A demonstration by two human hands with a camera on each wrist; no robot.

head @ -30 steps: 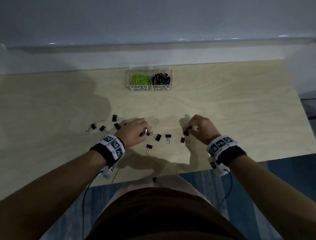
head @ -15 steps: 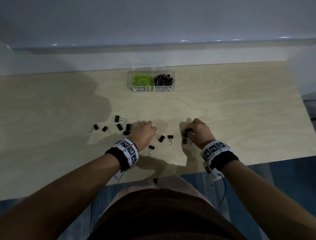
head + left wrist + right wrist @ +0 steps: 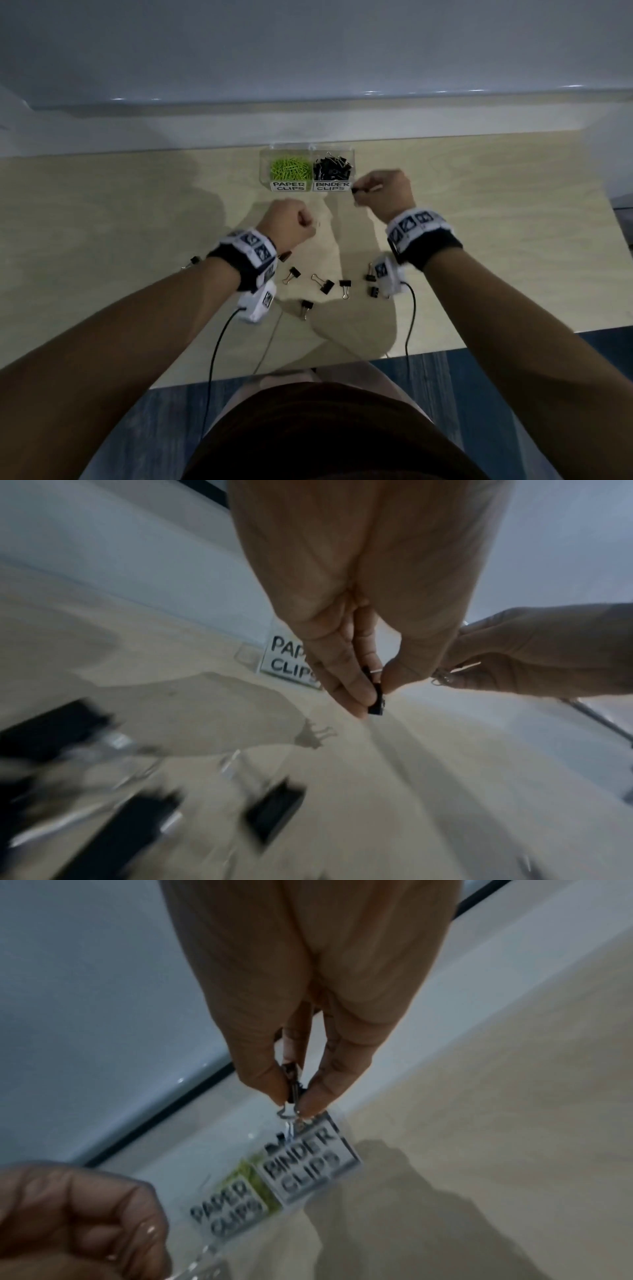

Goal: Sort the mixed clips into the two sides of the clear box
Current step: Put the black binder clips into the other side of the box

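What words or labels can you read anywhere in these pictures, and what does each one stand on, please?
"PAPER CLIPS": white label on the front of the clear box's left side, which holds the green clips.
"BINDER CLIPS": white label on the front of its right side, which holds the black clips.
The wristbands carry square coded markers, no readable words.

The head view is dimly lit, and the colours are muted and greyish. Soft shadows of the arms are cast toward the left across the wooden table [image 3: 479, 219], so light is received from the right and above. Small glints are seen along the ledge [image 3: 376, 93] at the back wall. Straight lines are bowed near the edges by the wide lens. In the left wrist view, the black clips [image 3: 274, 810] in the foreground are smeared by motion blur. In the right wrist view, the labels [image 3: 301, 1164] on the box are rendered soft and slightly doubled.
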